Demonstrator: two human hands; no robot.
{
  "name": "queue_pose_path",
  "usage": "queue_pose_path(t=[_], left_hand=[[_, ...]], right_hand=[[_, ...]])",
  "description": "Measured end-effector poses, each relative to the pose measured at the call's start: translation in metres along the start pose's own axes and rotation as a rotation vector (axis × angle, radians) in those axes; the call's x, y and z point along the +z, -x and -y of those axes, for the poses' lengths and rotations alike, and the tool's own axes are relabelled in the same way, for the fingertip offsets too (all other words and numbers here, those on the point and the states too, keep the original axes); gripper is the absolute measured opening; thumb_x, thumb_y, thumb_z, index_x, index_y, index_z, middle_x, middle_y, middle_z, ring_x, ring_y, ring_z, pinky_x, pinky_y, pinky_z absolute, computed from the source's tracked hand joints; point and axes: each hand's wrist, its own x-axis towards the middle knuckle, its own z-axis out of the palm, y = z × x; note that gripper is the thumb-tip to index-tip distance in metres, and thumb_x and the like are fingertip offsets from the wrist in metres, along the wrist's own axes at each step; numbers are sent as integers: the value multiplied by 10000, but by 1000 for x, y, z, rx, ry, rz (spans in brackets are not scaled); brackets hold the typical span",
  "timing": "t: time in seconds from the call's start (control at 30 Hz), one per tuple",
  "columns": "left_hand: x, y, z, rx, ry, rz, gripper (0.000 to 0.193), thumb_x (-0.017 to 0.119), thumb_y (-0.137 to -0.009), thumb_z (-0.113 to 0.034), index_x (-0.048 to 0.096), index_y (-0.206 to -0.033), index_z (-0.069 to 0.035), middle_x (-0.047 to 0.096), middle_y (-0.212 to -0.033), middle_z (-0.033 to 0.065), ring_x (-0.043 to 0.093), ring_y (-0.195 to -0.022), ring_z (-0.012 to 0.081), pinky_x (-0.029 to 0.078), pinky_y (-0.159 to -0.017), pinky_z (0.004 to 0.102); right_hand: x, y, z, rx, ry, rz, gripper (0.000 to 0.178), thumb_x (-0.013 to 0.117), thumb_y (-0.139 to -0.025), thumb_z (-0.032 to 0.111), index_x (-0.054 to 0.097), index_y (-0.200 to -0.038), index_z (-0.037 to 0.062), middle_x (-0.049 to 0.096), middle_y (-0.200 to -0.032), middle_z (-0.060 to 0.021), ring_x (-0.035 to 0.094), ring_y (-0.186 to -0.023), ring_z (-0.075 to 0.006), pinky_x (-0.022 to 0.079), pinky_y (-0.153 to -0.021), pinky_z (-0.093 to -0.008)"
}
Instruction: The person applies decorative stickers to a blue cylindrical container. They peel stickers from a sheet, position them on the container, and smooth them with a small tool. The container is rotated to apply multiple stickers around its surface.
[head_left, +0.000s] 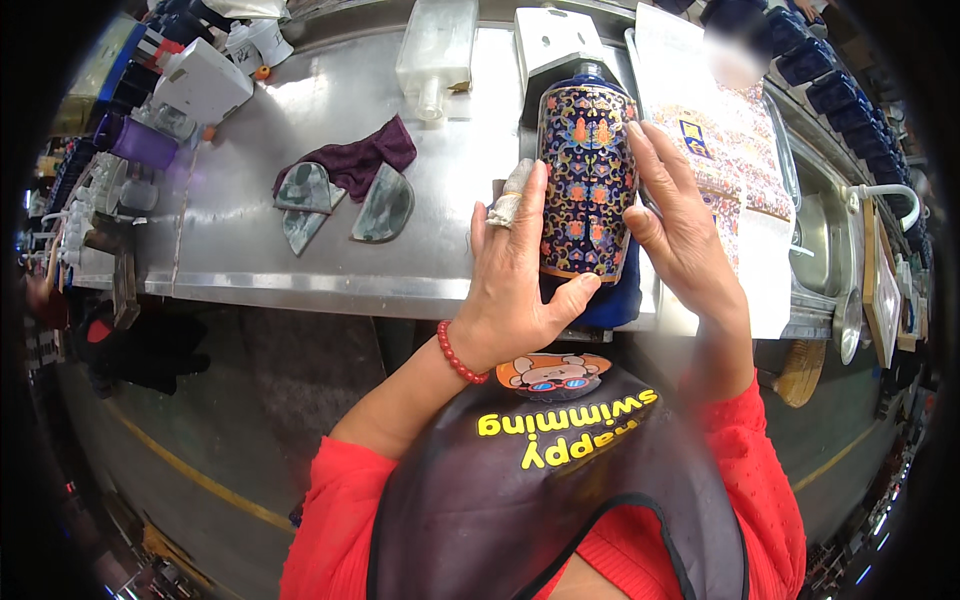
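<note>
A dark blue bottle (588,180), covered in a colourful floral pattern, lies with its neck away from me, its neck end at a white block-shaped stand (560,35). My left hand (515,275) lies along its left edge, fingers straight and thumb out by the lower end. One finger of that hand wears a pale wrap (508,198). My right hand (682,220) rests against the right edge with fingers stretched and spread. Under the bottle's lower end shows a dark blue cloth (612,305). The bottle's underside is hidden.
On the metal worktop (240,220) lie a purple cloth (375,155) and several grey-green marbled scrapers (385,205). A clear glass bottle (436,50) stands farther back. Patterned printed sheets (715,150) lie at right, before a sink (822,240). White containers (205,80) stand back left.
</note>
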Motion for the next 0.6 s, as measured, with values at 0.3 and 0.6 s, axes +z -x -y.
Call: queue_pose_path(t=[0.3,0.6], left_hand=[[-8,3,8,-24,161,73,1014,692,-812,-234,139,-1618,38,340,-1607,253,313,-1500,395,82,-1214,608],[-6,1,7,-35,203,1,903,666,-814,-157,249,-1585,61,404,-1549,259,382,-1427,406,205,-1215,487]], right_hand=[[-4,15,11,96,-6,67,720,602,-1011,470,408,-1573,64,343,-1617,-215,380,-1482,-368,360,-1183,-439],[10,48,17,-23,39,-17,679,764,-909,183,485,-1508,30,408,-1545,-266,552,-1254,-401,446,-1075,-457]])
